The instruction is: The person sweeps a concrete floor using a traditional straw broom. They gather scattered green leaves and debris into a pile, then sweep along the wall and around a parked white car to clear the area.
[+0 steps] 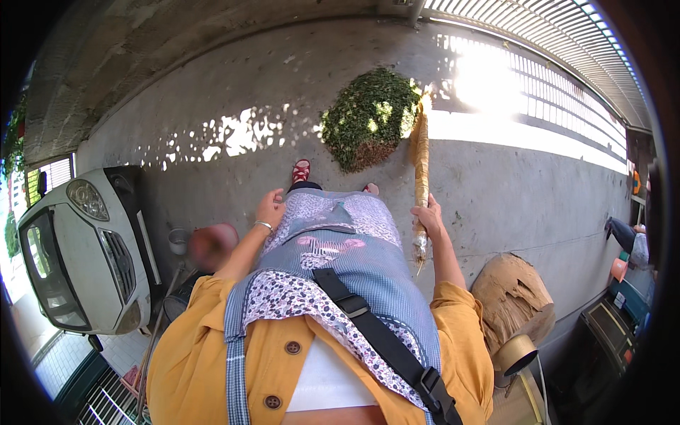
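Note:
My right hand (427, 217) is wrapped round the lower end of a straw broom (422, 159), a long yellowish bundle with a plastic-wrapped butt. The broom points away from me, and its far end meets the right side of a heap of green leaves (368, 117) on the concrete floor. Some brown bits lie along the heap's near edge. My left hand (270, 209), with a bracelet at the wrist, hangs beside my patterned apron (333, 248). Its fingers are loosely bent and apart, with nothing in them.
A white car (78, 255) stands at the left, near a small bucket (178, 241) and a blurred reddish round thing (214, 246). To my right sits a large wooden stump (513, 297) beside a round pan-like vessel (516, 354). A slatted metal gate (559, 35) lets in sunlight.

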Action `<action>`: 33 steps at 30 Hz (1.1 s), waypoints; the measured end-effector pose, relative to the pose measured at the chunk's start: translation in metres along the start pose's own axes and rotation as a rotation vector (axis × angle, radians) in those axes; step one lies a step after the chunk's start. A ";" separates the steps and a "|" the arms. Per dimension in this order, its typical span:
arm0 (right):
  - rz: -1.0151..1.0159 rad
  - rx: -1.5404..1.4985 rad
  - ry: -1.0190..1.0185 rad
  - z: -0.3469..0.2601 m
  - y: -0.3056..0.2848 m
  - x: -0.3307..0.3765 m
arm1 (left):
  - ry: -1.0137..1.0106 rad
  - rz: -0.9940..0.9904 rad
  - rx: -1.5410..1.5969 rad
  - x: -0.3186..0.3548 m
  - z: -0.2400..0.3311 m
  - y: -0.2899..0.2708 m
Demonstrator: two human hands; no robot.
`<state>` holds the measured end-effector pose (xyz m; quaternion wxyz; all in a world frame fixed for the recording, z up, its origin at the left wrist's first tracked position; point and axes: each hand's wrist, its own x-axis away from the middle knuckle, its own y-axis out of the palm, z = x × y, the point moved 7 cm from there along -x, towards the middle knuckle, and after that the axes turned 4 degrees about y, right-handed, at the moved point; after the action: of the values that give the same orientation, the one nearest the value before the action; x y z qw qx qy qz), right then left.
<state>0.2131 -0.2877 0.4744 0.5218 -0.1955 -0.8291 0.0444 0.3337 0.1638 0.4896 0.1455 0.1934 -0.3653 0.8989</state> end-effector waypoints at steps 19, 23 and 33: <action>0.213 -0.436 0.188 0.026 0.241 0.129 | 0.236 -0.315 -0.118 -0.221 -0.079 -0.178; 0.128 -0.630 0.261 0.033 0.299 0.128 | 0.125 -0.355 -0.069 -0.224 -0.114 -0.197; 0.397 -0.887 0.086 0.041 0.402 0.048 | -0.348 -0.997 0.440 -0.044 -0.001 -0.099</action>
<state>0.2702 0.1054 0.3844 0.4035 -0.5552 -0.6924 -0.2227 0.4119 0.2271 0.5285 0.4460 0.5134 -0.0527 0.7312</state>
